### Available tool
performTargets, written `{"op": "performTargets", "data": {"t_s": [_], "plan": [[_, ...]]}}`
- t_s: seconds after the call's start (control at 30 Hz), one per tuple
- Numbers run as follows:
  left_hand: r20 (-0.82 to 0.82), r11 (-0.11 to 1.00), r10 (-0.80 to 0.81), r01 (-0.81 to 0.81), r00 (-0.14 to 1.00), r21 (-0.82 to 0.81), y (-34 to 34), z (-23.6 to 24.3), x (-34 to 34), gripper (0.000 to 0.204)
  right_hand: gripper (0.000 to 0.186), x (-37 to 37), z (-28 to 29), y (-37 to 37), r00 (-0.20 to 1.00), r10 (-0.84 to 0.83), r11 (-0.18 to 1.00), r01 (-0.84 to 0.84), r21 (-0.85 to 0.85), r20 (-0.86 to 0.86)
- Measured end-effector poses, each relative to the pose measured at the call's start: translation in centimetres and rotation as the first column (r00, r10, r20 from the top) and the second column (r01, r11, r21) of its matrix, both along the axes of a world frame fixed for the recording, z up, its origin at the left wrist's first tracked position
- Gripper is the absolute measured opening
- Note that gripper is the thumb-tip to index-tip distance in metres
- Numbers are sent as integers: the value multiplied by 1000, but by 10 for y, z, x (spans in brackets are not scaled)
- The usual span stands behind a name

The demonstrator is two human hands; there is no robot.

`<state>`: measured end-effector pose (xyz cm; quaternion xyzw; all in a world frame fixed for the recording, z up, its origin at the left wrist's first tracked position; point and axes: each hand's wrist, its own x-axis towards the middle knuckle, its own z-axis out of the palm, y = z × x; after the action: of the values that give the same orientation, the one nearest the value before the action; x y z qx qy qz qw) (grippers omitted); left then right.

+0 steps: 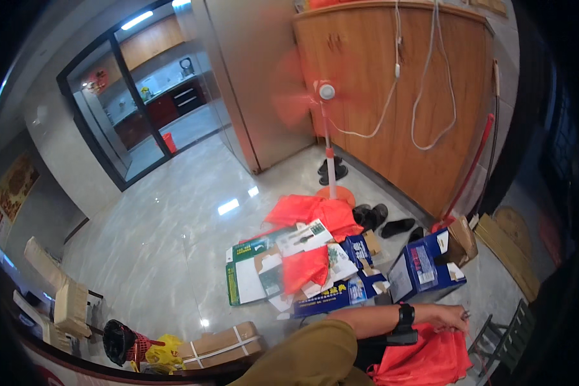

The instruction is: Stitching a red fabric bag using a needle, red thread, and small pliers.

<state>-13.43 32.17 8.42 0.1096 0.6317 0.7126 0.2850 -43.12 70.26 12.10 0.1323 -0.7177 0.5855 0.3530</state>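
Note:
From the lower middle my left forearm reaches to the right, a black band and a black device at its wrist. My left hand [453,316] is closed at the upper edge of a red bag [424,360], which hangs or lies below it. The fingertips show only in part. My right hand does not show. Ahead of the arm lie flattened cartons: a green and white one [244,280] and a blue one [331,299], with a piece of red bag [304,269] on top. A blue box [424,267] with raised flaps stands beyond my left hand.
A pink fan [327,96] stands before a wooden cabinet [392,83]. More red bags [315,212] lie at its base, shoes [370,217] beside them. At right are a dark folding stool [508,334] and flat cardboard [508,254]. A strapped carton [222,346] and a basket [122,344] stand lower left.

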Motion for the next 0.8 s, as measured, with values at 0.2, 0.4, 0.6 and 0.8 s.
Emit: {"op": "performTargets", "data": {"t_s": [0.2, 0.4, 0.6, 0.8], "plan": [[-8, 975, 171, -171, 985, -145, -62, 0, 8, 27, 20, 247, 26, 256, 852, -513, 828, 460, 319, 103], [-152, 993, -80, 66, 985, -98, -31, 2, -3, 20, 22, 421, 69, 236, 694, -628, 779, 561, 281, 353], [-327, 970, -132, 54, 936, -236, -26, 25, 24, 21, 5, 356, 52, -117, 702, 77, 934, -300, 196, 708], [-353, 952, -198, 94, 914, -292, -16, 35, 33, 22, 18, 358, 3, -192, 559, 268, 816, -564, 123, 785]]}}
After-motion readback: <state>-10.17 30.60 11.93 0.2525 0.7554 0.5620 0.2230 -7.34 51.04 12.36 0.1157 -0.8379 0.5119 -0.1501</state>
